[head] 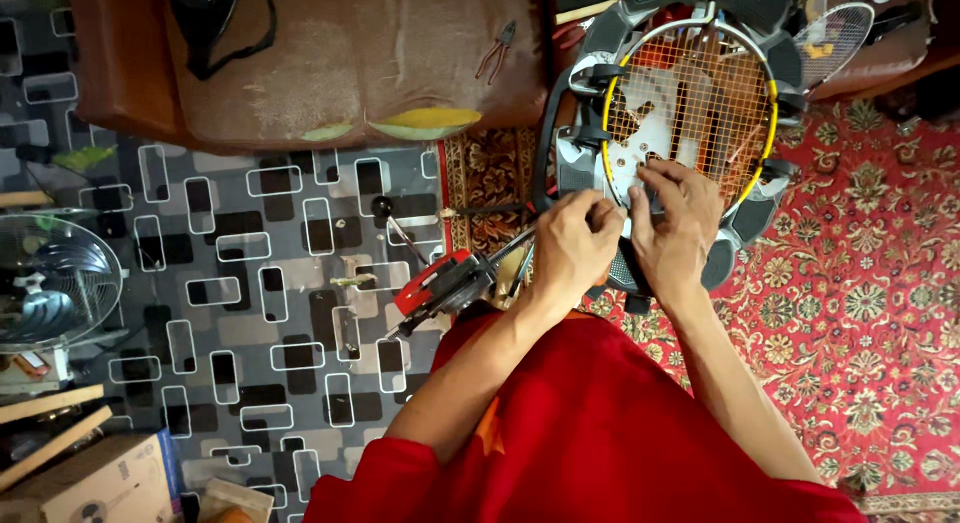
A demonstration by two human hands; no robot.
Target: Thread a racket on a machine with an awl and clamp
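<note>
Racket: your badminton racket (690,101) lies flat, clamped in the stringing machine (600,78), head only in view. Oval frame, yellow with dark sections, thin glossy rim.
Strings: orange-tan grid, fine and taut, filling most of the oval; near the edge closest to you the pale machine bed shows through.
Position: racket sits in the middle of the machine's turntable, ringed by black clamp arms all around its rim.
Left hand: your left hand (572,245) is curled, fingers pressed together at the near rim of the frame, pinching something small there; can't tell what, likely string, too fine to see.
Right hand: your right hand (678,223) lies over the near end of the string bed, fingers bent and pressing down on the strings, thumb close to your left hand. Hands touch or nearly touch.
Machine: grey and black plastic and metal, rounded support plates; a red and black tension head (445,283) sticks out at its left edge with a black-knobbed lever (392,218).
Floor: red patterned carpet (860,283) under the machine, grey mat (250,273) with white rounded rectangles to the left.
Nearby: pliers (497,49) on the worn brown cushion (350,63); second racket (835,35) beyond the machine's far right edge; metal fan (55,278) at far left.
</note>
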